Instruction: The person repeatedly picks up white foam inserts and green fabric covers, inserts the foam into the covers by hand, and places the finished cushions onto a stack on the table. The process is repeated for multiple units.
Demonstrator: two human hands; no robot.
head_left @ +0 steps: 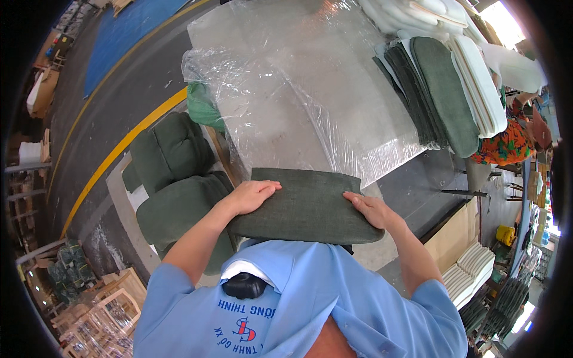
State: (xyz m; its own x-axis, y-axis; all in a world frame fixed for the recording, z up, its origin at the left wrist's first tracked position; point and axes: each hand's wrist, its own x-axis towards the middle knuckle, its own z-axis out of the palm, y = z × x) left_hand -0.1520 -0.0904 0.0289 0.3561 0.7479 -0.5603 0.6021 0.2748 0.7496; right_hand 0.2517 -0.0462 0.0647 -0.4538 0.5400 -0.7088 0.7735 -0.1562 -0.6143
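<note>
A dark green fabric cushion (pixel 304 209) lies across in front of my waist, its far edge nearly straight and its near corners rounded. My left hand (pixel 256 196) grips it near the far left corner, fingers close together on top. At its right end my right hand (pixel 369 210) holds the side edge, with part of the hand hidden. Just beyond the cushion's far edge is a broad table (pixel 310 83) covered with clear plastic film.
Stuffed dark green cushions (pixel 170 149) are piled to my left. On the table's right side stand green fabric covers (pixel 441 89) beside white foam pads (pixel 477 83). A person in a patterned orange garment (pixel 507 146) is at the far right. Wooden frames (pixel 104 316) lie at lower left.
</note>
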